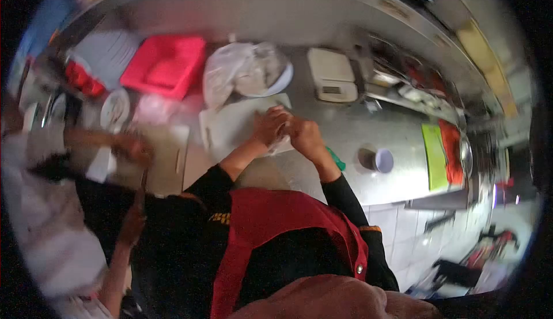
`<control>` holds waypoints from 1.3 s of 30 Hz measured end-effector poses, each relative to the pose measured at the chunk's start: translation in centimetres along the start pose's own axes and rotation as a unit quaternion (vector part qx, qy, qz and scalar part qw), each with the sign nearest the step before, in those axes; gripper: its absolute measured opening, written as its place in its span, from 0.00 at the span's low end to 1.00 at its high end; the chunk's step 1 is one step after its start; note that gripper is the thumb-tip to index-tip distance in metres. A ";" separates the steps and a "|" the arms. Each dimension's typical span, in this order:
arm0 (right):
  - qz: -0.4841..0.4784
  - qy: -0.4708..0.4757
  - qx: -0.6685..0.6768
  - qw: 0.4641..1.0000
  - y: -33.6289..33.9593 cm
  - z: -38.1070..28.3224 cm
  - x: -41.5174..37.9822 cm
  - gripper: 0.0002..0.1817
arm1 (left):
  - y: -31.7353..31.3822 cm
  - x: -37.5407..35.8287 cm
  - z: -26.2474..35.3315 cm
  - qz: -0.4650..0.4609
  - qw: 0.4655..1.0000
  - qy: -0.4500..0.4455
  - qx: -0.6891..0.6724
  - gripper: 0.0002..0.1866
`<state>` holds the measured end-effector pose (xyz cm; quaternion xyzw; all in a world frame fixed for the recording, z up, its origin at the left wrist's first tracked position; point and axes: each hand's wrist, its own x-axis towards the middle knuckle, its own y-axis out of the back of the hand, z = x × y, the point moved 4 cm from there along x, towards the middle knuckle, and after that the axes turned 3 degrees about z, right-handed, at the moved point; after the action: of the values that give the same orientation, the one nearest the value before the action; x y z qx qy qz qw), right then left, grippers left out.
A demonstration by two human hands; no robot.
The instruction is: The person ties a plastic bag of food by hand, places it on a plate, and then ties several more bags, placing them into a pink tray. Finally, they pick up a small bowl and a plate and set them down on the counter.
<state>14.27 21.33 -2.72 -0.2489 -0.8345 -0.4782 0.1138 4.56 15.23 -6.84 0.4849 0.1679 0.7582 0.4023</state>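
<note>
My left hand (268, 128) and my right hand (307, 139) meet over the right edge of a white cutting board (227, 124). Both are closed, fingers curled against each other around something pale. Only small whitish bits of it show above and below the fingers, too blurred to name. Just behind the board sits a clear plastic bag (224, 71) with pale contents, partly over a light-coloured plate or bowl rim (282, 82). A scrap of green material (336, 159) lies near my right wrist.
A co-worker's hand (133, 149) is over another board (173, 169) at left, their other hand on a knife (143, 189). Behind are a pink basket (196, 65) and a kitchen scale (334, 77). A lilac cup (383, 160) and green board (433, 152) stand rightward.
</note>
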 end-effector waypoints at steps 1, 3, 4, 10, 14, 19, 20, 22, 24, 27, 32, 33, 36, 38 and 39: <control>0.012 -0.025 -0.005 1.000 0.5 -0.6 0.3 0.05 | 0.1 0.1 0.0 0.007 1.000 0.024 0.008 0.14; 0.016 -0.039 -0.011 0.999 1.2 -2.2 1.1 0.06 | 1.3 -0.2 0.0 0.023 0.998 0.056 0.019 0.14; 0.012 -0.047 0.016 0.999 1.5 -3.0 1.4 0.05 | 1.9 -0.4 0.1 0.020 0.998 0.064 -0.002 0.13; -0.088 -0.061 0.137 0.985 1.9 -4.5 2.3 0.05 | 5.3 -2.6 -0.6 0.109 0.983 0.083 -0.122 0.11; -0.077 -0.197 0.224 0.951 1.9 -0.9 1.0 0.08 | 9.2 -2.1 -2.2 0.210 0.945 0.162 -0.191 0.05; -0.065 -0.153 0.181 0.969 1.2 -0.2 0.9 0.07 | 11.8 0.2 -3.1 0.199 0.966 0.152 -0.061 0.03; -0.077 -0.129 0.190 0.970 0.9 -0.5 1.0 0.07 | 11.3 0.6 -3.9 0.212 0.969 0.129 -0.002 0.03; -0.109 -0.155 0.166 0.968 0.3 -0.8 0.8 0.07 | 10.4 1.0 -5.8 0.168 0.965 0.180 0.092 0.08; -0.140 -0.178 0.141 0.964 -0.1 -0.7 0.6 0.06 | 10.0 1.6 -6.6 0.194 0.962 0.164 0.097 0.11; -0.138 -0.174 0.132 0.966 -0.2 -0.2 -0.3 0.06 | 9.6 3.1 -7.7 0.186 0.969 0.141 0.084 0.22; -0.137 -0.169 0.103 0.971 -1.1 1.4 -1.5 0.06 | 13.7 6.9 -7.7 0.315 0.907 0.213 0.183 0.31; -0.136 -0.169 0.104 0.971 -1.3 1.2 -1.5 0.06 | 13.3 7.3 -9.8 0.314 0.907 0.213 0.184 0.31; -0.174 -0.191 0.113 0.960 -1.4 0.6 -1.4 0.06 | 12.5 8.0 -15.2 0.212 0.920 0.194 0.266 0.24; -0.157 -0.165 0.133 0.965 -0.7 -0.1 -1.2 0.06 | 13.9 8.5 -16.2 0.127 0.932 0.294 0.169 0.17; -0.155 -0.166 0.135 0.964 -0.6 0.2 -1.3 0.06 | 14.7 8.2 -16.0 0.125 0.933 0.293 0.170 0.17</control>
<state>15.01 20.85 -3.83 -0.1745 -0.9269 -0.3250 -0.0697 -17.63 14.64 -0.04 0.3196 0.3425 0.8708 0.1490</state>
